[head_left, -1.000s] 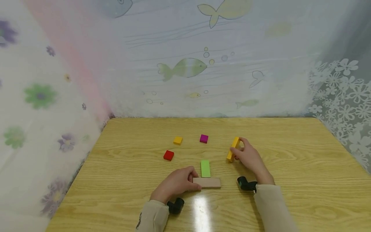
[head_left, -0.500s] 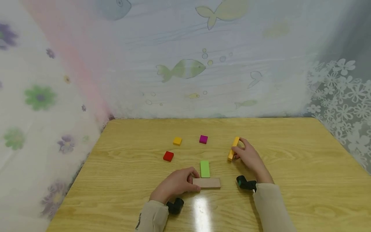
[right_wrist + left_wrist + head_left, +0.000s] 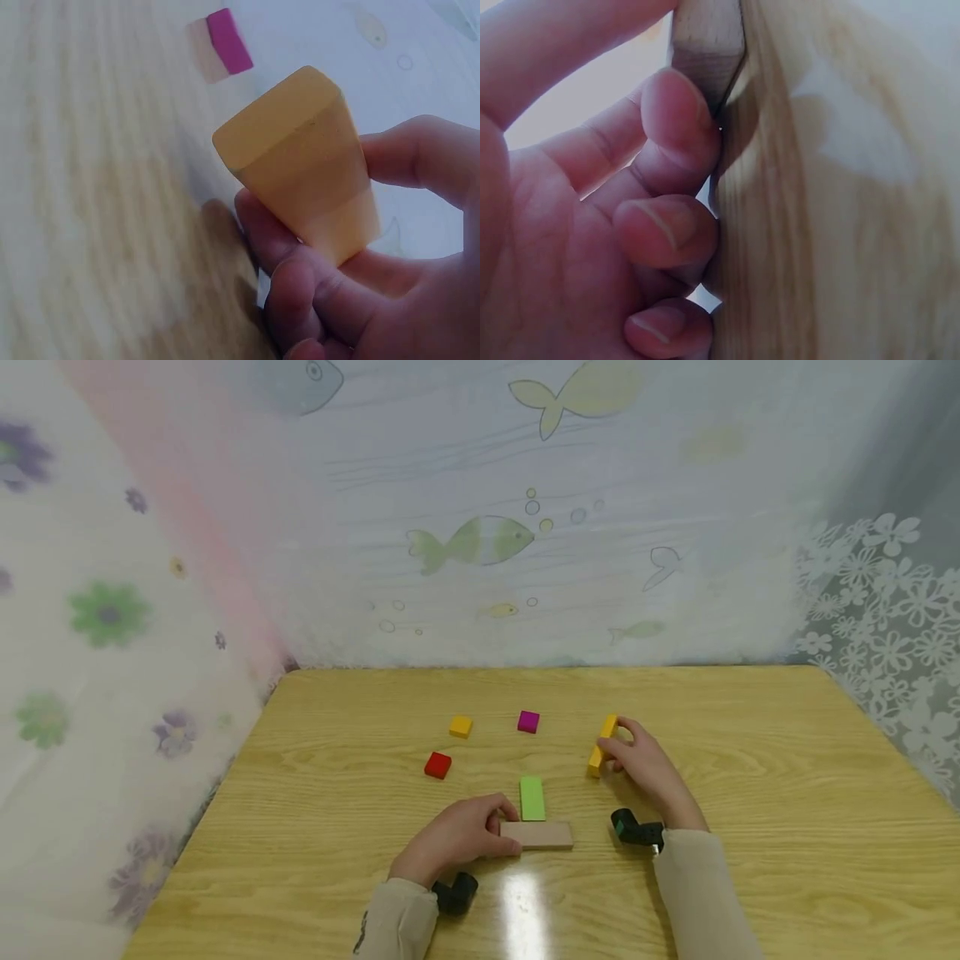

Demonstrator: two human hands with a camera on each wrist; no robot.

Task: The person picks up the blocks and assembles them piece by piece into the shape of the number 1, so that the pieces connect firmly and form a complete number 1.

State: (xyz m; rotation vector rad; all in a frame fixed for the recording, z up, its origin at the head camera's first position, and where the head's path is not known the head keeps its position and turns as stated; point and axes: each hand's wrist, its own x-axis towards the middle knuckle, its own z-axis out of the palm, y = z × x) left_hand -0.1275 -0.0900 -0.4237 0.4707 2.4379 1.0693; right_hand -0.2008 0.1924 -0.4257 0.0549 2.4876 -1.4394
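My left hand (image 3: 459,835) grips the left end of a plain wooden block (image 3: 542,836) lying flat on the table. In the left wrist view, the fingers curl by the end of that wooden block (image 3: 707,49). A light green block (image 3: 532,798) lies just behind it, at a right angle, forming a T. Toward the right, my right hand (image 3: 648,768) pinches a long yellow block (image 3: 602,747) between thumb and fingers. The right wrist view shows this yellow block (image 3: 300,150) from its end, tilted, its far part hidden by the hand.
A red block (image 3: 438,766), a small yellow-orange block (image 3: 461,727) and a purple block (image 3: 528,722) lie apart on the wooden table (image 3: 337,793). Printed cloth (image 3: 480,610) hangs along the table's back edge. Black wrist cameras (image 3: 455,894) sit below both hands.
Both hands keep nearly the same places and grips. The long yellow block in the right hand turns very slightly; the other blocks stay put.
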